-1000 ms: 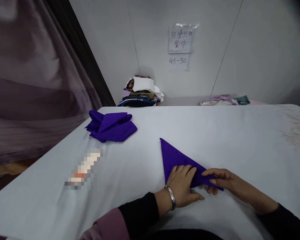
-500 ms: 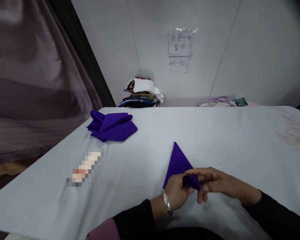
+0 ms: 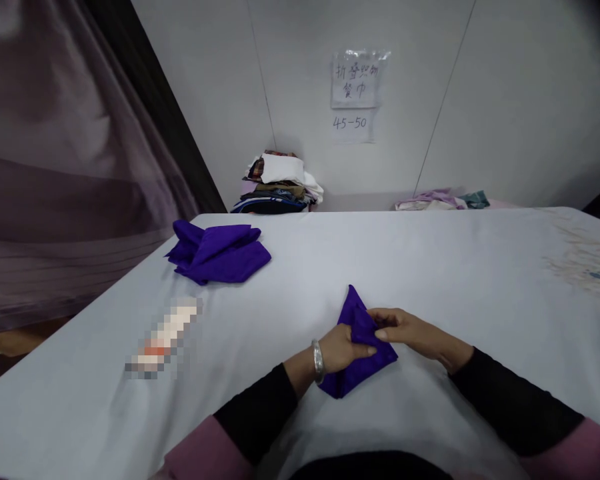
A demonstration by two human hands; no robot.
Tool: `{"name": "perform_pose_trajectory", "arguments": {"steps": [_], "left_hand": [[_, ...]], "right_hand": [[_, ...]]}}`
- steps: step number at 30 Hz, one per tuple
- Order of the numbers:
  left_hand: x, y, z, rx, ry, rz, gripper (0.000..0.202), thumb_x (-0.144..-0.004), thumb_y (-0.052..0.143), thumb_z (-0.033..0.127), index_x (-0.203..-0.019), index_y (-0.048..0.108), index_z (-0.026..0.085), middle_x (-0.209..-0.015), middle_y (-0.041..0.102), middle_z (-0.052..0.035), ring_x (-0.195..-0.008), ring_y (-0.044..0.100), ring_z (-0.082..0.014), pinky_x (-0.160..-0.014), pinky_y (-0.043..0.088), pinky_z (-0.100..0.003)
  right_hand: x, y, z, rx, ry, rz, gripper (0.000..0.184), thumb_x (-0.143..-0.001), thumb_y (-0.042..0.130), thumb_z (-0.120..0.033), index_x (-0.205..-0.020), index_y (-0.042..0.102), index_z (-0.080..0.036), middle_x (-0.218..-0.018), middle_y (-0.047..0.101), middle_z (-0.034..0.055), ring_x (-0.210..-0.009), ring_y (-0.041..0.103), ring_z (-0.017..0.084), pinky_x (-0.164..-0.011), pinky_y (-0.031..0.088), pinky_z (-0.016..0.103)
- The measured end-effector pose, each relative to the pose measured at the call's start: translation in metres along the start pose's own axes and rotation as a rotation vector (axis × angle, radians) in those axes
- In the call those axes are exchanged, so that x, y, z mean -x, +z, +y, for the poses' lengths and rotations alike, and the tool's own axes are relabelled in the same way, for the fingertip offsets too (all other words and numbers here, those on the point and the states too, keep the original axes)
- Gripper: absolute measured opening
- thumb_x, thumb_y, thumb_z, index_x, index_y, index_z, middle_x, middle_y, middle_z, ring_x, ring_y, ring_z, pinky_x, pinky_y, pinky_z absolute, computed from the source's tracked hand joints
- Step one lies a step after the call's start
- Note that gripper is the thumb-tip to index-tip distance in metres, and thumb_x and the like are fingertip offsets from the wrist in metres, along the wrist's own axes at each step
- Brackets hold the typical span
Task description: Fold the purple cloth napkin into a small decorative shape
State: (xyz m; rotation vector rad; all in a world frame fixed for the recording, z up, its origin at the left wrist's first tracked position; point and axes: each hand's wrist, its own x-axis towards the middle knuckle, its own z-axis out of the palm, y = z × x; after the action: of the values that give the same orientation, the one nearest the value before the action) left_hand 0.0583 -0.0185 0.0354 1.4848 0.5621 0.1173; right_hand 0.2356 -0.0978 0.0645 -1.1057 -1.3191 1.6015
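Right of the purple bundle (image 3: 225, 257) and nearer the person, a purple cloth (image 3: 363, 373) lies on the white table (image 3: 260, 333), doubled over itself with one corner pointing away. The left hand (image 3: 341, 348) grasps the folded-over part — thumb across the top, fingers tucked out of sight beneath it — apparently so that the layers stay together. The right hand (image 3: 405, 330) pinches the cloth's right edge, its thumb on the near face, probably to steer that edge while the other hand steadies the fold. A pixelated item (image 3: 163, 340) (too blurred to identify) lies on the near side of the bundle, well apart from both hands, perhaps placed there to leave them room. Beyond the bundle and slightly right sits a clothes stack (image 3: 275, 180).
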Motion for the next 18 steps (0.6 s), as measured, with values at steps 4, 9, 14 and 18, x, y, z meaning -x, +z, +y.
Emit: {"name": "perform_pose_trajectory", "arguments": {"steps": [4,9,14,18], "left_hand": [[-0.008,-0.005,-0.004,0.191,-0.055,-0.029,0.023,-0.060,0.073,0.027,-0.080,0.069,0.018,-0.081,0.068,-0.0004,-0.076,0.061,-0.0161,-0.084,0.046,-0.037],[-0.015,-0.008,-0.007,0.194,-0.126,-0.044,0.029,-0.057,0.076,0.031,-0.082,0.070,0.017,-0.085,0.069,-0.0019,-0.080,0.062,-0.0190,-0.085,0.046,-0.039],[-0.008,-0.011,-0.003,0.091,-0.113,-0.017,0.036,-0.064,0.071,0.041,-0.092,0.068,0.018,-0.091,0.069,-0.0041,-0.085,0.063,-0.0218,-0.082,0.047,-0.037],[0.016,-0.016,0.001,-0.130,-0.045,0.065,0.049,-0.067,0.068,0.045,-0.108,0.061,0.019,-0.096,0.068,-0.0055,-0.086,0.062,-0.0235,-0.076,0.048,-0.035]], "right_hand": [[-0.007,-0.002,0.002,-0.030,0.023,0.014,0.039,-0.074,0.065,-0.037,-0.109,0.060,-0.019,-0.105,0.063,0.0057,-0.098,0.057,0.021,-0.092,0.041,0.041],[-0.019,-0.001,0.013,-0.108,0.111,0.166,0.026,-0.070,0.069,-0.037,-0.085,0.063,-0.017,-0.083,0.064,0.0014,-0.075,0.059,0.015,-0.075,0.047,0.032],[-0.033,-0.004,0.020,-0.144,0.103,0.343,0.025,-0.065,0.073,-0.037,-0.070,0.059,-0.017,-0.067,0.060,-0.0021,-0.059,0.053,0.011,-0.061,0.043,0.026],[-0.042,-0.009,0.024,-0.128,0.123,0.409,0.027,-0.064,0.073,-0.038,-0.068,0.057,-0.016,-0.062,0.057,-0.0033,-0.053,0.047,0.009,-0.055,0.038,0.025]]}}
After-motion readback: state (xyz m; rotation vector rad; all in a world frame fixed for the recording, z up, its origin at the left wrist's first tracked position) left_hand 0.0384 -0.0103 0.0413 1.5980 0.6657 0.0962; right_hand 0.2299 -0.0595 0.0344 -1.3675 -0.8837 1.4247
